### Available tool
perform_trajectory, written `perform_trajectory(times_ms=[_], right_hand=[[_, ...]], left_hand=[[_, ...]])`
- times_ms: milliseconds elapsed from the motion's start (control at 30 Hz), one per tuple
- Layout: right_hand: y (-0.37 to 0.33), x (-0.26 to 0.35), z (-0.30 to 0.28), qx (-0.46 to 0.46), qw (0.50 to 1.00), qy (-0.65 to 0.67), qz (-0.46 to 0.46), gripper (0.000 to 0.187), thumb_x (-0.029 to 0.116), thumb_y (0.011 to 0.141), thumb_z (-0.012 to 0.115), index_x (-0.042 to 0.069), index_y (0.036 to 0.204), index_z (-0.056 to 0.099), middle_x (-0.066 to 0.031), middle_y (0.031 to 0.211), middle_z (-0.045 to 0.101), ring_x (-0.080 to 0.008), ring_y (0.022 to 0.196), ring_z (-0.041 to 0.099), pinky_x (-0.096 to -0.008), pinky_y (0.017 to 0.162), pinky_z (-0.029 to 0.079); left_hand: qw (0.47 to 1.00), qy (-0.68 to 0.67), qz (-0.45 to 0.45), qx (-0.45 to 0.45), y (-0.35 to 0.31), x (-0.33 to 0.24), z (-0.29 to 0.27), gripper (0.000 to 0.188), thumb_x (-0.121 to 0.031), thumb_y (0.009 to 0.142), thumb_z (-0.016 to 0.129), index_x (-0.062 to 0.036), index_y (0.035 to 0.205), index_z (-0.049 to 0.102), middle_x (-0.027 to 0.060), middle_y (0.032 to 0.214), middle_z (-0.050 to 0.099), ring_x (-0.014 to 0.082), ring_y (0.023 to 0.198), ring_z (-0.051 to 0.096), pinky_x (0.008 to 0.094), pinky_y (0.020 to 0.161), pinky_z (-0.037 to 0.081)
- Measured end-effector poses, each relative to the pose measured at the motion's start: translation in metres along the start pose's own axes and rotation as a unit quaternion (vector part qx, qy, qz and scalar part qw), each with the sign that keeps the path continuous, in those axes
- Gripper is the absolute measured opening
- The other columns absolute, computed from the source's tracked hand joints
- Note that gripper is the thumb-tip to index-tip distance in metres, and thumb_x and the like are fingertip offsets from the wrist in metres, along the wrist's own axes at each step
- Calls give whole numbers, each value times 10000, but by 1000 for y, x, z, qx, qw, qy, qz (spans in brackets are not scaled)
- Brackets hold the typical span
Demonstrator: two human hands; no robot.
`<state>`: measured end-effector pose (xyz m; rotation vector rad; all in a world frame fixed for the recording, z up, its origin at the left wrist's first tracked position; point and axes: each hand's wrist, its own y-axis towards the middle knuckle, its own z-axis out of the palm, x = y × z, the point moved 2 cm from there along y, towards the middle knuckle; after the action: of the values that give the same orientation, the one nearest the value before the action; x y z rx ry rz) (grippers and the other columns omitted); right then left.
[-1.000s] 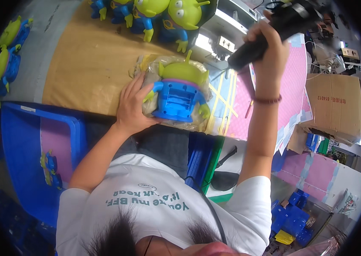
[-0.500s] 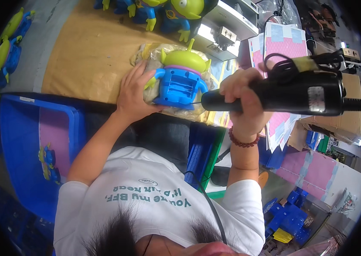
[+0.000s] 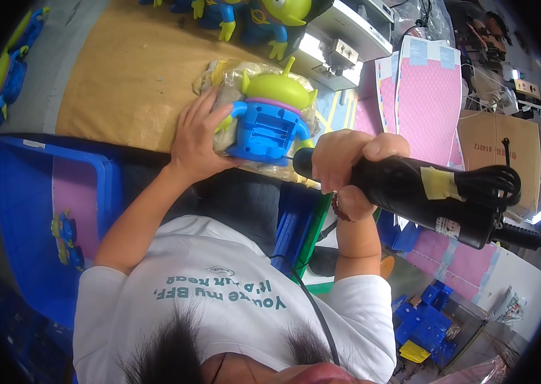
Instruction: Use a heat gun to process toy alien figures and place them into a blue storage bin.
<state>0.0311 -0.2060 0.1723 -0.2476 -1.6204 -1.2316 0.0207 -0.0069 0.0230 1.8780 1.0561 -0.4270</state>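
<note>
A toy alien figure (image 3: 262,128) with a lime-green head and a blue body lies back side up on a padded, yellowish plastic-wrapped rest (image 3: 219,77). An open battery compartment shows in its back. My left hand (image 3: 197,134) grips the figure's left side, fingers by its arm and thumb along its bottom edge. My right hand (image 3: 350,163) is wrapped round a black electric screwdriver (image 3: 405,185), its cord bundled with yellow tape. The screwdriver's nose points at the lower right of the figure's body; whether the bit touches cannot be made out.
More alien figures (image 3: 225,29) stand at the bench's far edge, others at far left. A white device (image 3: 341,57) sits beyond the screwdriver, near pink sheets (image 3: 430,96) and a cardboard box (image 3: 497,160). A blue bin (image 3: 27,224) with a figure inside is at left.
The screwdriver's rear end has swung down toward me, and my right hand has turned with it. Its nose stays by the figure's lower right. My left hand keeps its grip.
</note>
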Motion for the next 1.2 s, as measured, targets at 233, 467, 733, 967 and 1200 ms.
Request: perform_trajectory(times_ms=[233, 467, 733, 967, 1200], right_hand=[[1, 2, -2, -36, 999, 3, 29, 425, 80, 801, 696, 89, 1126, 422, -22, 684, 525, -152, 576, 518, -306, 550, 445], [42, 26, -52, -221, 974, 31, 24, 386, -36, 775, 609, 22, 1110, 425, -101, 674, 521, -205, 533, 538, -358, 554, 491], [98, -23, -143, -321, 930, -174, 47, 327, -51, 785, 590, -39, 1074, 438, -123, 686, 549, -200, 616, 554, -390, 640, 497], [80, -1, -90, -287, 950, -48, 114, 355, 15, 819, 586, -63, 1128, 429, -126, 671, 549, -197, 609, 550, -356, 611, 486], [51, 20, 10, -206, 974, -37, 91, 282, 67, 827, 573, -52, 1054, 455, -106, 674, 529, -194, 596, 545, -338, 622, 490]], left_hand=[[1000, 0, 1, -7, 2, -1, -1, 936, -380, 549, 877, -129, 1311, 394, 239, 1377, 417, 399, 1275, 411, 487, 1040, 321], [1000, -2, -11, 10, 2, 0, -2, 931, -358, 541, 883, -126, 1305, 405, 242, 1377, 417, 398, 1276, 412, 478, 1033, 329], [999, -32, 10, -8, 4, 0, 1, 940, -362, 540, 883, -130, 1313, 402, 235, 1388, 413, 396, 1273, 418, 480, 1026, 332], [1000, 5, -18, 16, 0, 1, -2, 935, -381, 549, 876, -124, 1315, 405, 237, 1383, 415, 394, 1272, 419, 480, 1028, 332], [1000, -10, 0, -23, 0, 0, -2, 875, -424, 577, 852, -116, 1290, 448, 241, 1368, 423, 388, 1274, 414, 486, 1026, 331]])
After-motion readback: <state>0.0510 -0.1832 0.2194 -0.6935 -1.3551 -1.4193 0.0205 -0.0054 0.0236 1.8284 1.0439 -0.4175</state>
